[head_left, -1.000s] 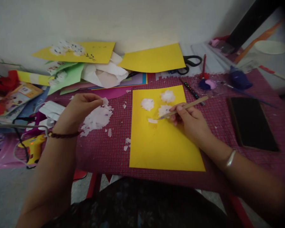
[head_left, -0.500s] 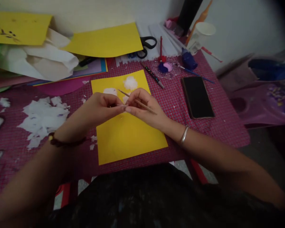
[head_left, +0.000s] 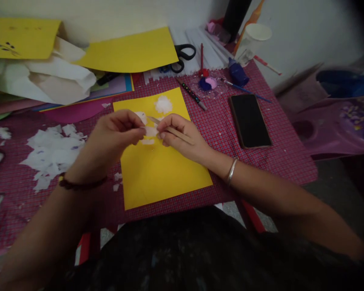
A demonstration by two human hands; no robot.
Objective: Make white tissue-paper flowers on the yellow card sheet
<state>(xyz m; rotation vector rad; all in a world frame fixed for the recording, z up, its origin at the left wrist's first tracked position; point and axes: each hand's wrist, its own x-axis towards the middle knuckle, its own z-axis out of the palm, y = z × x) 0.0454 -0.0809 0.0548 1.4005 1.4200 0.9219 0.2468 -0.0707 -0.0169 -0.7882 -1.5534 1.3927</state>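
Note:
Above a yellow sheet of paper (head_left: 166, 173), both my hands pinch a small piece of white paper (head_left: 151, 131) between them. My left hand (head_left: 117, 131) has its thumb and forefinger closed on the piece's left end. My right hand (head_left: 183, 135) grips the right end and also holds a thin pointed wooden stick (head_left: 179, 136), which slants across its fingers with the tip to the upper left. Just below the fingertips a white scrap (head_left: 147, 142) shows against the sheet. A round white paper tuft (head_left: 163, 104) sits at the sheet's top; another white patch (head_left: 141, 117) is partly behind my left hand.
Torn white paper (head_left: 53, 151) lies in a pile at left. To the right are a phone (head_left: 250, 121), a dotted pencil (head_left: 193, 95), a paint palette (head_left: 208, 85), a paintbrush (head_left: 248, 91) and a white cup (head_left: 255, 38). Scissors (head_left: 185, 54) and yellow sheets (head_left: 130, 50) are at the back.
My hands have drawn slightly apart, the left moving leftward, so the white paper between them shows more. A white scrap now shows below my fingertips. The view has shifted a little.

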